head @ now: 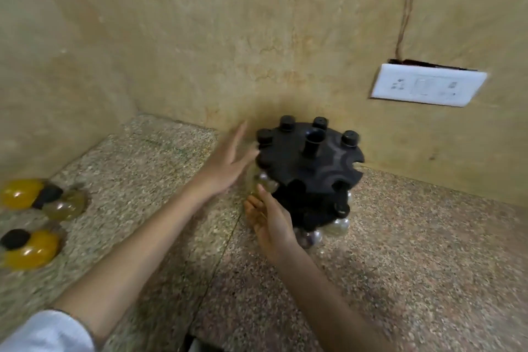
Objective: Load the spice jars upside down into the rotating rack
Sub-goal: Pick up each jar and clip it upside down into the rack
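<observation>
So the tan stone wall (200, 37) takes up the whole top half and meets the speckled surface (414, 251) in a corner at the back left. The black rack (323, 163) sits at the surface's back edge, right up against the wall and a bit right of the middle. It has a notched disc on top and a second tier under it.

The left hand (228, 163) is up at the left rim of that disc with its fingers straight and spread, holding nothing. It's too blurry to say whether the fingertips actually touch the rim. The right hand (271, 226) is lower, at the rack's front left. Its fingers are loosely open and it has nothing in it either. The thumb points up just beside a clear jar (267, 183) hanging under the disc.

There's a white socket plate (425, 84) on the wall up and to the right of the rack. A white sleeve (43, 331) shows on the left arm at the bottom left.

Over by the surface's left edge, well apart from the rack, two yellow jars (20, 193) lie on their sides with black lids. An olive jar (64, 204) lies against the farther one. All three are pretty smeared.

Two lower jars (338, 226), both clear, sit in the rack's bottom tier towards the front, one of them partly behind the right hand. Four black caps (287, 123) poke up through the back half of the disc, around a short post (313, 143) in its centre. A thin wire (407, 3) runs up the wall from the socket plate.
</observation>
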